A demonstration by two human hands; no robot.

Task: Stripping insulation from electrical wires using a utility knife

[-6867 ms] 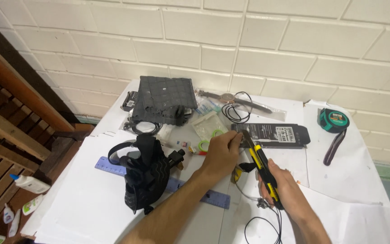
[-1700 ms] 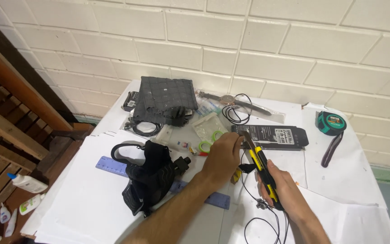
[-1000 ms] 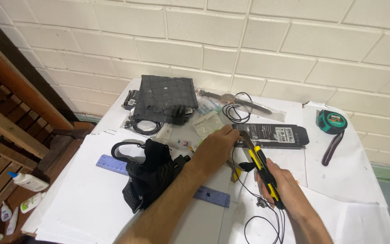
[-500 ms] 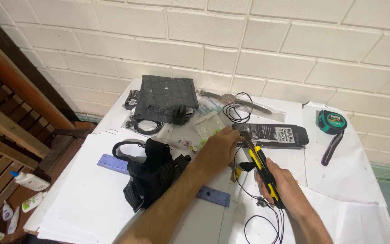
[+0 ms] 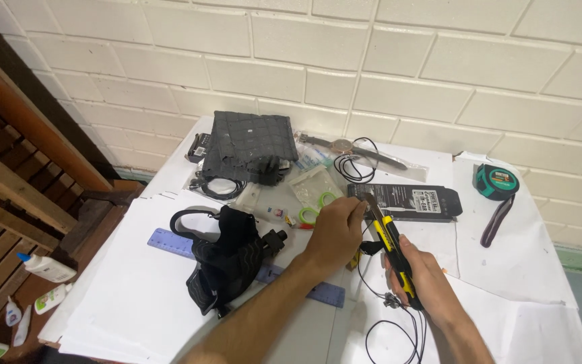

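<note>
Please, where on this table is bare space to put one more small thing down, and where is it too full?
Bare white paper lies at the near left, below the blue ruler and beside the black pouch. More lies at the right, below the tape measure. The far middle, around the grey mat and cables, is crowded.

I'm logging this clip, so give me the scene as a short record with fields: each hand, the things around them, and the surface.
left hand: pinching a thin black wire near the knife tip
right hand: gripping a yellow and black utility knife
near the hands: blue ruler, black pouch, flat black box, green tape measure
surface: table covered with white paper, against a brick wall
</note>
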